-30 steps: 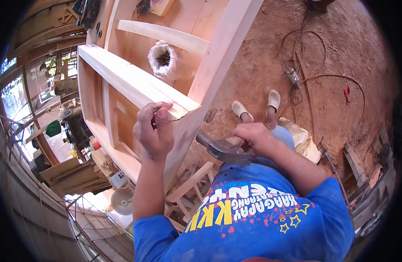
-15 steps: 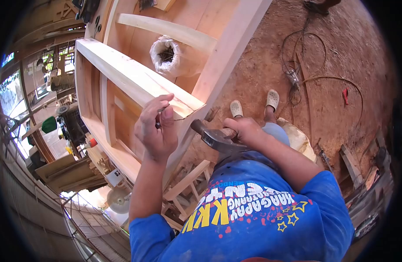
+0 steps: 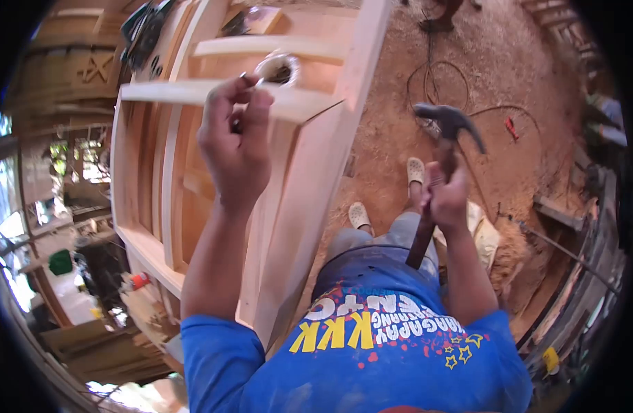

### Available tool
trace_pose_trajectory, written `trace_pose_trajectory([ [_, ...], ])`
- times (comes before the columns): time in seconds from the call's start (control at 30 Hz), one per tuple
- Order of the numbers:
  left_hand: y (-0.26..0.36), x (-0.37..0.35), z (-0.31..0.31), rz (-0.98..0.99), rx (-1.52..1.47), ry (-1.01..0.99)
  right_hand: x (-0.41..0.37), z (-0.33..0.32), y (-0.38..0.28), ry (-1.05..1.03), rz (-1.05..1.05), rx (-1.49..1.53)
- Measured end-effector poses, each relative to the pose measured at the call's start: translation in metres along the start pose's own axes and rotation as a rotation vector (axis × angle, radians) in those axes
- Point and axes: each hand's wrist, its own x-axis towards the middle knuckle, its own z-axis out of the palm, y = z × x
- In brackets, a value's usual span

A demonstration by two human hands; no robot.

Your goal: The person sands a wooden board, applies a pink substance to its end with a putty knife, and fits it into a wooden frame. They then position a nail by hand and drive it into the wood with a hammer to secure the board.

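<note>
My right hand is wrapped round the handle of a claw hammer, its dark head raised over the dirt floor, away from the wood. Closed in a pinch, my left hand hovers above the pale wooden frame. A tiny shiny bit shows at its fingertips, too small to name. Beneath that hand, a cross rail meets the frame's long side, with a dark line at the joint. A roll wrapped in whitish plastic lies inside the frame, partly behind my fingers.
A coiled cord and a red object lie on the dirt floor. Scrap wood is at the right. A dark power tool rests at the frame's far left corner. Timber pieces are piled lower left.
My right hand has lifted the hammer away from the frame, to the right, and its head now points up. My left hand has risen off the rail, still pinched. The view has shifted.
</note>
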Motion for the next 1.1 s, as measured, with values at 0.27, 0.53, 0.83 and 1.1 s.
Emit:
trace_pose_trajectory([
  [0.27, -0.001, -0.114, -0.03, 0.643, 0.038, -0.649, -0.04, -0.035, -0.035, 0.197, 0.165, 0.523],
  [0.53, -0.022, -0.125, -0.02, 0.492, -0.161, -0.74, -0.062, 0.056, -0.028, 0.09, 0.431, 0.363],
  [0.83, -0.017, -0.117, -0.032, 0.437, -0.113, -0.84, -0.081, 0.12, -0.031, -0.001, 0.419, 0.246],
  [1.1, -0.031, -0.103, -0.03, 0.254, -0.522, -0.699, -0.093, 0.119, -0.031, -0.001, 0.181, 0.017],
])
